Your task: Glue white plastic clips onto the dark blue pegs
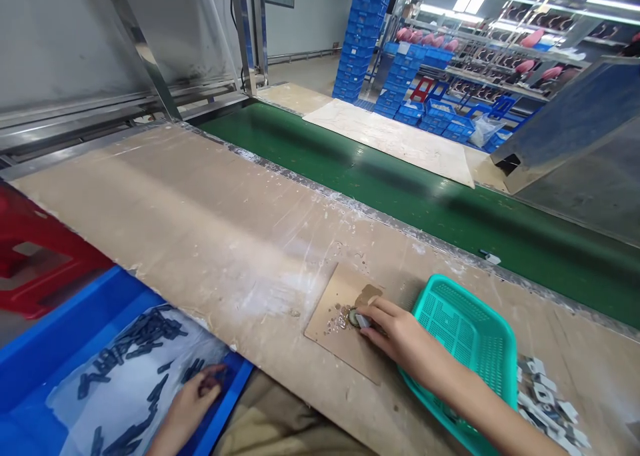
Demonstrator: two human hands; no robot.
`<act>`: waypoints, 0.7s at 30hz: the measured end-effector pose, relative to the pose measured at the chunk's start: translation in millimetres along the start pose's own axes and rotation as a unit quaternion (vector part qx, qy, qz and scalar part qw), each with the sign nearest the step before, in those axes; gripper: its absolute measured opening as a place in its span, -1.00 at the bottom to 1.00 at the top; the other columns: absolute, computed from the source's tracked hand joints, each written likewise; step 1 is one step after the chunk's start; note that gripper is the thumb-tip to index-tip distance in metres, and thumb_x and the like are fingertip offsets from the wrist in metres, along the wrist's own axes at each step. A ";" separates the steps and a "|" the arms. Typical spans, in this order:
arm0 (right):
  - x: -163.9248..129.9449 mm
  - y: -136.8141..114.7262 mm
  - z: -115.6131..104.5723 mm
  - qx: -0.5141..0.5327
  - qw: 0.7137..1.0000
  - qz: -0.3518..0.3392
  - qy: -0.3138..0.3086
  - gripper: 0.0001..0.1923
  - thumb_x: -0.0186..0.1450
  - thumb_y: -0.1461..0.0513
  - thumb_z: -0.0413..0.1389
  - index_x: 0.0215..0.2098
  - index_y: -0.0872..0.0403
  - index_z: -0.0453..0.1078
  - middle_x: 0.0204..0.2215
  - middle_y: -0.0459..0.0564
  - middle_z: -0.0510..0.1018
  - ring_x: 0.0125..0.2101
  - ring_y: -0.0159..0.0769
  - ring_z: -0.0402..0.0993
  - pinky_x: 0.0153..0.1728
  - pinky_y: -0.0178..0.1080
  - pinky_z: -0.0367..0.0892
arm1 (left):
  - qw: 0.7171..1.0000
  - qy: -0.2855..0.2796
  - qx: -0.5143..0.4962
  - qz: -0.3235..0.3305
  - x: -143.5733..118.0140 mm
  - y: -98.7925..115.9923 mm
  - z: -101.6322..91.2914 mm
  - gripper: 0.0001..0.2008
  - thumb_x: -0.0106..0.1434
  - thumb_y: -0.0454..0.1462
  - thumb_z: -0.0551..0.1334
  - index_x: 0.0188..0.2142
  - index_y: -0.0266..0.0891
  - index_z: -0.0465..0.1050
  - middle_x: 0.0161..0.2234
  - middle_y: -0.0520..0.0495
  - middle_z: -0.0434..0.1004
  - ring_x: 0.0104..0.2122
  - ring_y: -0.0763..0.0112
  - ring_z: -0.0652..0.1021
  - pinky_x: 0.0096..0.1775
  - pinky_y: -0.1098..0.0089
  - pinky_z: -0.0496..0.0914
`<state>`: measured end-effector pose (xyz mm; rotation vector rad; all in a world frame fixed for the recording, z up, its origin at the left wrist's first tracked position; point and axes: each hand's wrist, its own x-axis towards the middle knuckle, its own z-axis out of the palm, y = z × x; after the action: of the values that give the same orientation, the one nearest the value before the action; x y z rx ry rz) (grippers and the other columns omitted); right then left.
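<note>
My right hand (395, 329) pinches a small grey-white piece (363, 321) over a sheet of cardboard (325, 346). Right at its fingertips is a small round, greenish-grey item (353, 317), with wet-looking spots on the card around it. My left hand (195, 396) is down in a blue bin (60, 323) lined with a pale plastic sheet. Its fingers are curled beside several dark strip-like pieces (130, 339), and whatever they hold is hidden.
Beside my right forearm stands a green perforated basket (440, 283). Several grey-white parts (545, 393) lie to its right. Beyond the worktable (225, 243) runs a green conveyor belt (320, 156) carrying one small part (492, 259). A red stool (45, 263) is at the left.
</note>
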<state>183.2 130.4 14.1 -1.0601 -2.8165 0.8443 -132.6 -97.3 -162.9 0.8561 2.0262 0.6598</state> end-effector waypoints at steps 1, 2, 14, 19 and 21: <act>-0.4 0.8 0.2 0.002 1.000 -0.004 0.007 -0.78 0.37 0.25 -0.04 -0.05 0.05 0.35 -0.25 0.03 0.43 -0.27 -0.21 0.44 -0.27 -0.16 0.39 | 0.998 -0.014 -0.057 -0.025 -8.6 5.5 -6.4 -0.56 0.06 -0.04 0.07 -0.16 -0.29 0.34 -0.46 -0.09 0.51 -0.36 0.17 0.58 -0.24 0.21 0.50; -1.0 1.3 0.0 0.007 1.000 -0.008 0.015 -0.77 0.37 0.24 -0.04 -0.04 0.05 0.35 -0.24 0.03 0.43 -0.26 -0.21 0.45 -0.26 -0.16 0.39 | 0.989 -0.028 -0.131 -0.056 -18.2 13.5 -13.1 -0.54 0.10 -0.01 0.09 -0.12 -0.27 0.29 -0.42 -0.08 0.51 -0.30 0.19 0.58 -0.19 0.23 0.50; -21.6 -32.9 -14.6 0.189 0.971 -0.026 0.143 -0.86 0.28 0.17 0.15 -0.19 -0.01 0.43 -0.32 -0.03 0.53 -0.35 -0.29 0.47 -0.32 -0.32 0.38 | 0.876 -0.013 -0.481 0.036 -66.2 159.8 9.8 -0.70 -0.13 -0.26 0.46 -0.41 -0.25 0.43 -0.47 0.01 0.59 -0.42 0.48 0.58 -0.40 0.62 0.45; -32.6 -59.9 -13.9 0.245 0.954 -0.052 0.165 -0.87 0.24 0.17 0.19 -0.22 -0.06 0.47 -0.37 -0.05 0.57 -0.39 -0.28 0.49 -0.39 -0.34 0.41 | 0.815 0.182 -0.334 0.436 -64.3 209.6 48.8 -0.76 0.04 -0.59 0.24 -0.42 -0.25 0.44 -0.40 0.01 0.62 -0.43 0.44 0.59 -0.43 0.51 0.53; -36.1 -66.9 -14.7 0.248 0.952 -0.061 0.170 -0.85 0.22 0.18 0.21 -0.21 -0.05 0.48 -0.38 -0.04 0.58 -0.41 -0.27 0.49 -0.40 -0.33 0.42 | 0.777 0.244 -0.257 0.520 -65.9 218.1 52.7 -0.69 0.00 -0.66 0.22 -0.37 -0.29 0.44 -0.36 -0.03 0.62 -0.35 0.41 0.60 -0.36 0.46 0.55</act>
<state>173.3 73.5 65.7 -0.8449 -2.1928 1.1426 12.6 -2.2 -6.0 1.5425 1.4447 2.1228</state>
